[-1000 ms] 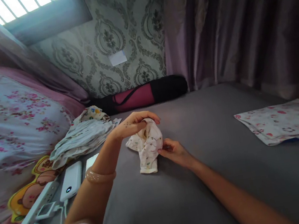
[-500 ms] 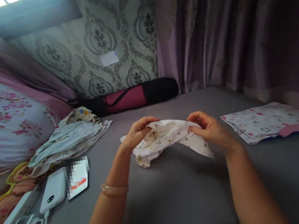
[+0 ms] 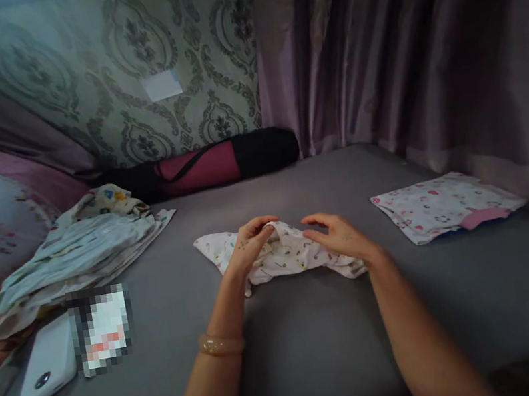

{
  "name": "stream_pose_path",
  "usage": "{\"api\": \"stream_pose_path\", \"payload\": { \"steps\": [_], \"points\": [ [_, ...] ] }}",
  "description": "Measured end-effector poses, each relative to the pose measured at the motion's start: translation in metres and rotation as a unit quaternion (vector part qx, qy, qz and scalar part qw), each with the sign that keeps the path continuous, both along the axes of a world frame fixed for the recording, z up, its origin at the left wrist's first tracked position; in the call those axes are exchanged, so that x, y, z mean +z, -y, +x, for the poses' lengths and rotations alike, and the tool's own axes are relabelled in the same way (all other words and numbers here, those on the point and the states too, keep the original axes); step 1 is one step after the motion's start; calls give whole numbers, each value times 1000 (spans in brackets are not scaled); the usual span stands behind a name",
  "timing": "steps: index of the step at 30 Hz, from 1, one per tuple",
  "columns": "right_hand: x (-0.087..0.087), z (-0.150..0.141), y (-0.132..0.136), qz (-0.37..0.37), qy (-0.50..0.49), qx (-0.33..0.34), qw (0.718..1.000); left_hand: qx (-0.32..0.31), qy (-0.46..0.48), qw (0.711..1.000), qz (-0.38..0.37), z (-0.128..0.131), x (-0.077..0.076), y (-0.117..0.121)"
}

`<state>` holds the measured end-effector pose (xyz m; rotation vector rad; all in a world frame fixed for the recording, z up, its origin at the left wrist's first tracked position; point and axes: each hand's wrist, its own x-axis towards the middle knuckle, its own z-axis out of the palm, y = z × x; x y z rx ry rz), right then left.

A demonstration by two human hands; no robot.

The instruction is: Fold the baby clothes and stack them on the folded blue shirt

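Note:
A small white baby shirt (image 3: 300, 258) with a fine print lies crumpled on the grey sheet, its middle raised. My left hand (image 3: 250, 242) pinches its upper edge between thumb and fingers, beside what looks like the neck opening. My right hand (image 3: 334, 233) is over the shirt's right part, thumb and fingers apart; the thumb is close to the cloth, and I cannot tell if it touches. One sleeve spreads out to the left, beyond my left hand. The cloth under my right palm is partly hidden.
On the right is a folded white cloth (image 3: 448, 204) with pink prints. A pile of pale clothes (image 3: 94, 243) lies at left, near a white power bank (image 3: 48, 362) with cables and a blurred phone (image 3: 106, 329). A black and maroon long bag (image 3: 203, 166) lies along the wall.
The shirt has come down onto the sheet and spread out, a sleeve now showing at left. My right hand has let go and its fingers have parted. The view has shifted right and down.

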<state>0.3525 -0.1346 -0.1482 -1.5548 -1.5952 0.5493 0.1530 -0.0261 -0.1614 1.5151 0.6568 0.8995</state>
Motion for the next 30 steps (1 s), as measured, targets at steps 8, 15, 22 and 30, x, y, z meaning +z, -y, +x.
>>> {"api": "stream_pose_path", "payload": {
  "steps": [8, 15, 22, 30],
  "points": [
    [-8, -41, -16, 114, 65, -18, 991, -6, 13, 997, -80, 3, 4, 3],
    [-17, -29, -22, 117, -1, -96, 988, 17, -55, 997, 47, -20, 10, -12],
    [-20, -25, -23, 91, -31, -153, 984, 40, -138, 983, 113, -57, 6, -31],
    [-24, -20, -26, 86, -63, -168, 980, -75, -241, 961, 116, -55, 19, -20]
  ]
}}
